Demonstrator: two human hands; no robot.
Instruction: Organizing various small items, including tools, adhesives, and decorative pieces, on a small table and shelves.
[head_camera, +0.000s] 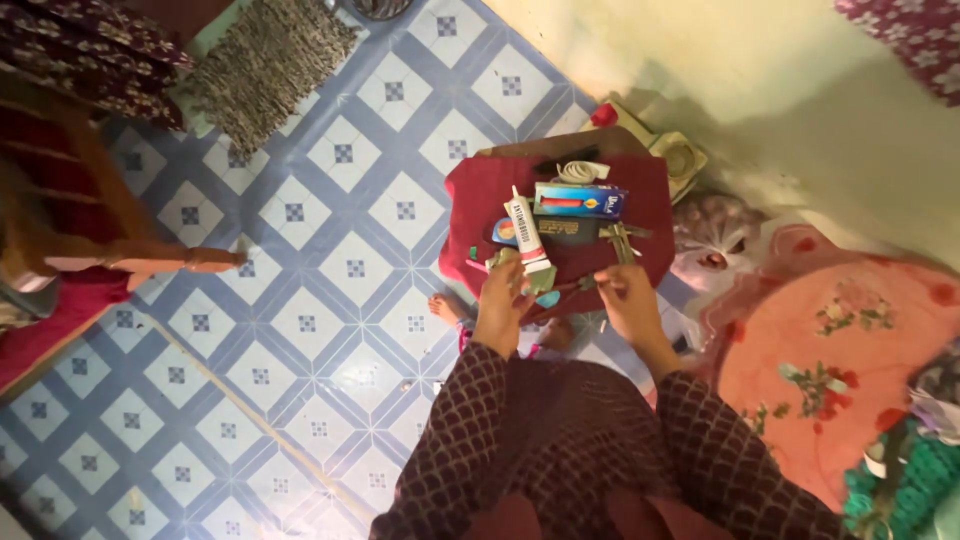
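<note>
Holding a small dark slender tool (578, 285) between them, the two hands meet at the near edge of a small tabletop covered with a dark red cloth (655, 200). The left hand (500, 300) has its grip closed at the tool's left end, just beside a white glue tube with a red label (527, 235) and a small teal piece (548, 298). Whether the fingers also touch the tube, I cannot tell. The right hand (628, 295) has its grip closed around the tool's right end, with the fingers curled. The tool itself is too small to say what kind it is.

On the cloth behind the hands lie a blue and red cardboard box (580, 201), a flat black rectangular case (567, 231), a coil of white cord (583, 172) and a grey metal pincer-like tool (622, 240). The box is lying on its side and closed, so its content is hidden.

Both arms wear dark maroon sleeves with a scale pattern (470, 420). A bare foot (447, 305) shows under the tabletop, on the blue and white tiled floor (300, 300). To the right lies a pink round floral fabric (840, 330), and at the left a brown wooden chair arm (150, 260). A woven grey mat (268, 65) is at the top.
</note>
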